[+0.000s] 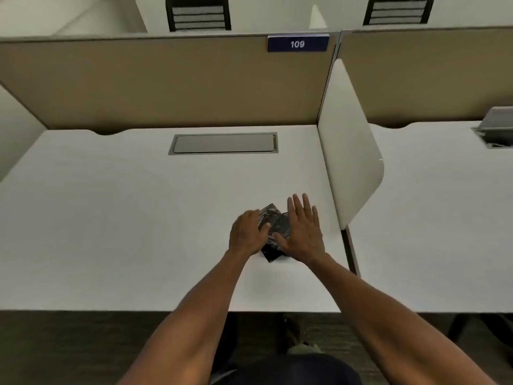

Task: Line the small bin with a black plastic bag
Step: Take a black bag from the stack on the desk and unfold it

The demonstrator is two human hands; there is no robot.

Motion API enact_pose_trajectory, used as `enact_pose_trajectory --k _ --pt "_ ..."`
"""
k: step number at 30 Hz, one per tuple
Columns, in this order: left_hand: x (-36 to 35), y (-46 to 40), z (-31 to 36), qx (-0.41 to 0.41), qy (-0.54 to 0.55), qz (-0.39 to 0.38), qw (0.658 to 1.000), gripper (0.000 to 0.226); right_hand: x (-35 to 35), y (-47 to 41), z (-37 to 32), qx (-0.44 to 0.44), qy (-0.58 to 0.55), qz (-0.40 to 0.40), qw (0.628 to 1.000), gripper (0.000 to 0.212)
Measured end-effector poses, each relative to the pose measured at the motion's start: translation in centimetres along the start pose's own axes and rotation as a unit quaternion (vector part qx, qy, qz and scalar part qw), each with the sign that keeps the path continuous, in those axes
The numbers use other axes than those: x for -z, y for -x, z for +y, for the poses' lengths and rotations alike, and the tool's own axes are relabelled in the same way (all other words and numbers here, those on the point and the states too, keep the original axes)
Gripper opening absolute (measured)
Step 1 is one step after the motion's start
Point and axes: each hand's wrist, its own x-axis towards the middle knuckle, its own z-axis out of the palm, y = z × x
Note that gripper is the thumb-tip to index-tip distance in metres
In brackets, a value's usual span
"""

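A person's two bare arms reach forward over a white worktop (111, 218) in an office cubicle. A folded black plastic bag (273, 226), glossy and creased, lies flat on the worktop toward its right side, nearer the front edge than the back. The left hand (247, 234) rests on the bag's left part, its fingers (263, 227) curled loosely over the plastic with the thumb lying across it; whether they pinch the bag or only press on it cannot be told. The right hand (304, 232) is spread open and flat, fingers straight and pointing toward the back edge, covering the bag's right edge. Along the back edge sits a closed grey cable hatch (223, 143), with a tan partition (166, 81) behind it bearing a blue sign (298, 43) reading 109. A white divider panel (349, 145) stands along the right edge.
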Motion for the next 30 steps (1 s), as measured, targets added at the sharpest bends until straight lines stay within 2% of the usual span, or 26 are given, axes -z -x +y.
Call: enact_pose_trajectory --k 2,6,10,14,22,25,28,30 --pt "-1.3 -0.2 0.3 0.033 0.036 -0.026 0.998 0.05 -1.3 -0.4 0.7 0.014 0.001 -0.056 0.998 0.102" --pt "-3.8 0.3 0.3 0.071 0.063 -0.061 0.994 0.05 -4.3 -0.4 2.0 0.027 -0.005 -0.152 0.988 0.107" --pt "-5.0 0.1 -0.1 0.089 0.118 -0.041 0.988 0.042 -6.2 -1.2 2.4 0.041 -0.013 -0.195 0.98 0.114" --pt "-5.3 0.5 -1.0 0.098 0.141 -0.001 0.985 0.036 -7.1 -2.0 2.2 0.036 -0.014 -0.215 0.976 0.102" --pt "-5.2 0.8 -2.8 0.204 0.212 0.034 0.955 0.037 -8.1 -2.7 2.8 0.031 -0.041 -0.211 0.976 0.078" --pt "-5.1 0.8 -3.1 0.228 0.239 0.045 0.943 0.037 -7.9 -2.4 3.1 0.028 -0.07 -0.193 0.978 0.076" --pt "-4.9 0.5 -2.8 0.255 0.288 0.043 0.922 0.039 -7.4 -1.9 3.1 0.033 -0.129 -0.169 0.977 0.075" --pt "-4.5 0.4 -2.3 0.285 0.342 0.018 0.895 0.047 -6.9 -1.3 2.7 0.031 -0.198 -0.134 0.97 0.073"
